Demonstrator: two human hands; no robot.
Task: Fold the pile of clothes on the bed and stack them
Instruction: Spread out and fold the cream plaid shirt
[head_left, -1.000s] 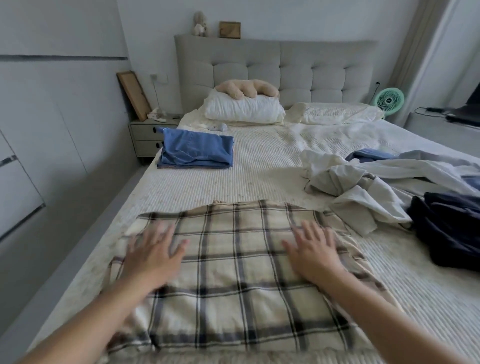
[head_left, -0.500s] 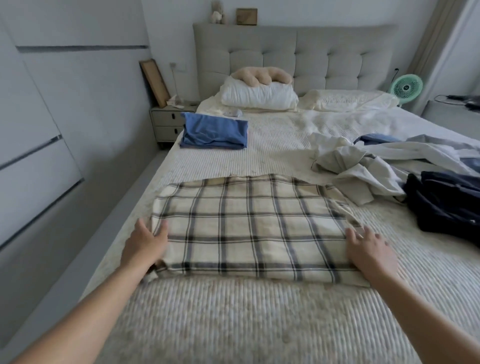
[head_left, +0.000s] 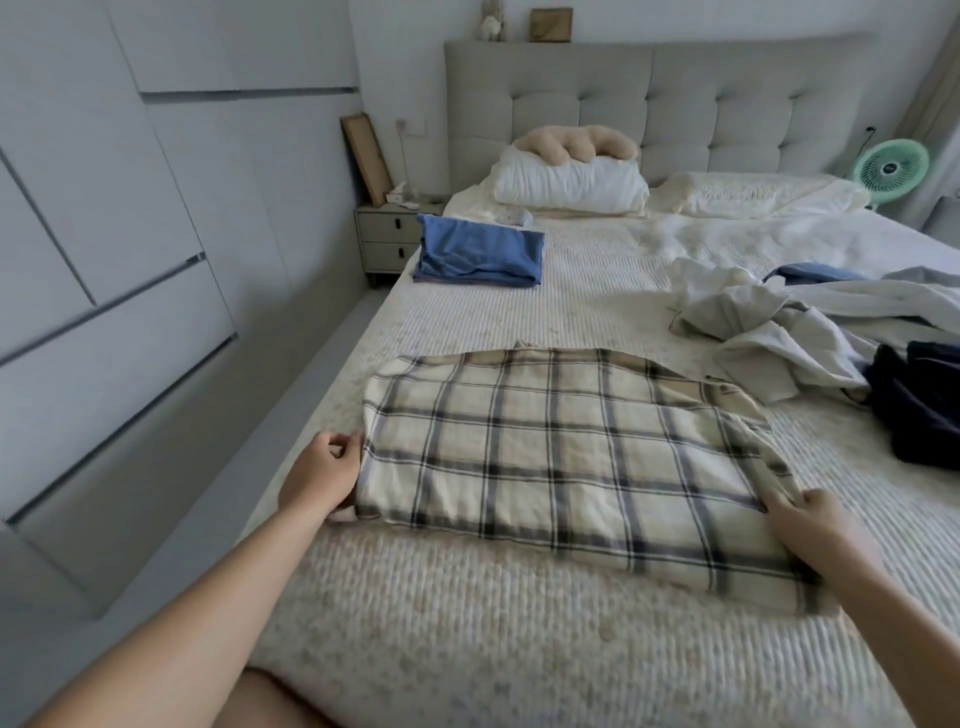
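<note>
A cream plaid shirt, folded into a flat rectangle, lies on the bed in front of me. My left hand grips its left edge with curled fingers. My right hand pinches the near right corner. A folded blue garment sits further up the bed on the left. An unfolded pile lies at the right: pale grey and white clothes and a dark navy garment.
White pillows and a beige plush cushion lie against the grey headboard. A nightstand stands left of the bed, a green fan at the far right. Wardrobe doors line the left wall.
My hands slid off the top of the plaid shirt to its two side edges and now grip it. The view shifted back and leftward.
</note>
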